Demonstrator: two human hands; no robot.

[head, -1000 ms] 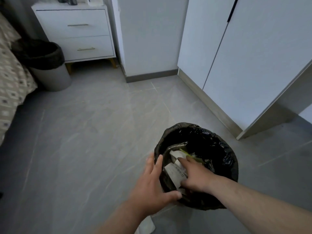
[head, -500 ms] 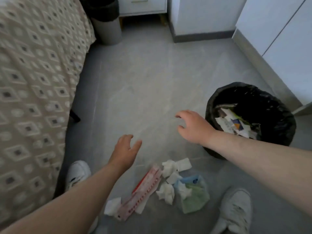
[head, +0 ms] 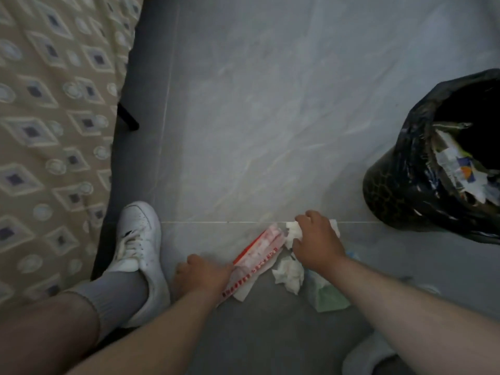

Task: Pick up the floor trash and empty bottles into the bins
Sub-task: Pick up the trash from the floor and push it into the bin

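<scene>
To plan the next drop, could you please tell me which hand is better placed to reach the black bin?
Right: the right hand grips a tissue and lies nearer the bin; the left hand sits farther off, by the wrapper.

grey tiled floor [head: 270, 104] | red-printed wrapper [head: 254, 263], crumpled tissues [head: 288, 274], green packet [head: 328, 299] heaped together | black-bagged bin [head: 400, 180] standing right | white sneaker [head: 140, 239] left
</scene>
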